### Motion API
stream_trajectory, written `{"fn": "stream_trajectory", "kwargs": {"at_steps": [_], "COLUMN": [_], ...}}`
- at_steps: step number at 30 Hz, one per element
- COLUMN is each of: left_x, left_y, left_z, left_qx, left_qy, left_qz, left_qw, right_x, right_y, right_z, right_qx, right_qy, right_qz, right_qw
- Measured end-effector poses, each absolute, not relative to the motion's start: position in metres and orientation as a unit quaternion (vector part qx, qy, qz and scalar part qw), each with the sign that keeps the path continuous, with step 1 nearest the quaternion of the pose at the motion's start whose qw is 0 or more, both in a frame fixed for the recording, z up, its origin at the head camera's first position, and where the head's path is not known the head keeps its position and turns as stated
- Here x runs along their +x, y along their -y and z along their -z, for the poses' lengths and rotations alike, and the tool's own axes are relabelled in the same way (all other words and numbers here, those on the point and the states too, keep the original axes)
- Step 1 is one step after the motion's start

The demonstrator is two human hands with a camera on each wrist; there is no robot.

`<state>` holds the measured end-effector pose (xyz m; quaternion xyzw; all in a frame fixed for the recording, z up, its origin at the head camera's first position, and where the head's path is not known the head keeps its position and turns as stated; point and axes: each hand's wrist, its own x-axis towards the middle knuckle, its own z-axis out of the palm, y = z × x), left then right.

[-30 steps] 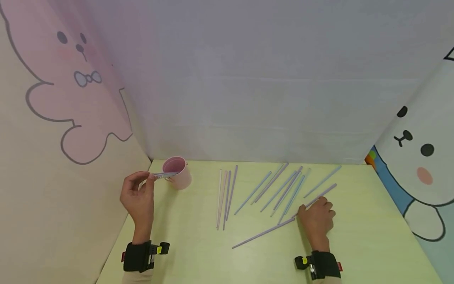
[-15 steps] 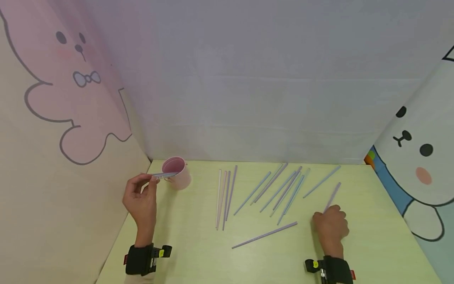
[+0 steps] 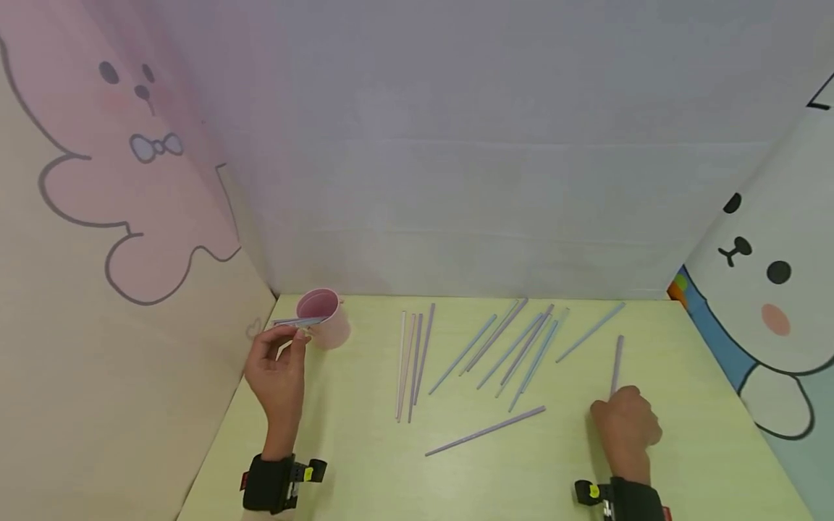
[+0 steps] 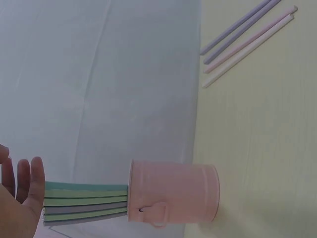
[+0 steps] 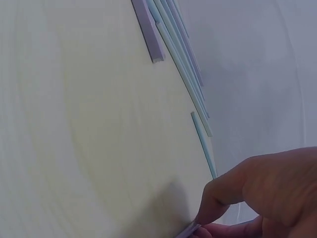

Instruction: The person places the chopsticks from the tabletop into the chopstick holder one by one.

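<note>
Pastel green, teal and purple sticks [image 4: 86, 201] stand in a pink bucket [image 4: 173, 193] at the table's back left. My left hand [image 3: 276, 380] is just beside their upper ends, its fingers [image 4: 35, 181] loosely extended; whether they touch the sticks is hard to tell. At the right of the table, my right hand [image 3: 627, 427] pinches a thin purple stick [image 3: 617, 362] between thumb and finger. It points toward the back, and its near end is hidden by the hand. In the right wrist view only a short bit of it shows below the thumb.
Several blue and purple sticks [image 3: 462, 354] lie slanted across the middle. To their left are white, pink and purple sticks [image 3: 417, 362], roughly parallel. One purple stick [image 3: 485, 432] lies nearer the front, and a blue one [image 3: 589, 333] at the back right. A curtain [image 3: 469, 217] hangs behind.
My right hand has moved right and nearer the front, turning its purple stick from slanted to nearly upright in view. The front purple stick shifted slightly. My left hand has moved right and slightly down.
</note>
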<state>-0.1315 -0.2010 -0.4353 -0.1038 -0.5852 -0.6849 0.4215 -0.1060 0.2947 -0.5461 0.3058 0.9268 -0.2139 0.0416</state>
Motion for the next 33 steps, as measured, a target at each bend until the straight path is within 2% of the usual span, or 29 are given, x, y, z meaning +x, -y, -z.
{"fn": "stream_trajectory", "kwargs": {"at_steps": [20,27,33], "left_x": [-0.131,-0.13,-0.128], "left_y": [0.179,0.174,0.169], "left_z": [0.448,0.453,0.456], "left_qx": [-0.109,-0.098,-0.076], "left_qy": [0.631,0.642,0.671], "left_qz": [0.654,0.658,0.641], "left_qw": [0.402,0.382,0.366], "right_x": [-0.092,-0.091,-0.089], "right_y": [-0.302,-0.301,-0.295], "right_z": [0.524,0.523,0.519], "right_qx": [0.287,0.267,0.251], "right_qy": [-0.915,-0.917,-0.915], "right_qz": [0.248,0.268,0.304], "right_qw": [0.138,0.124,0.088]}}
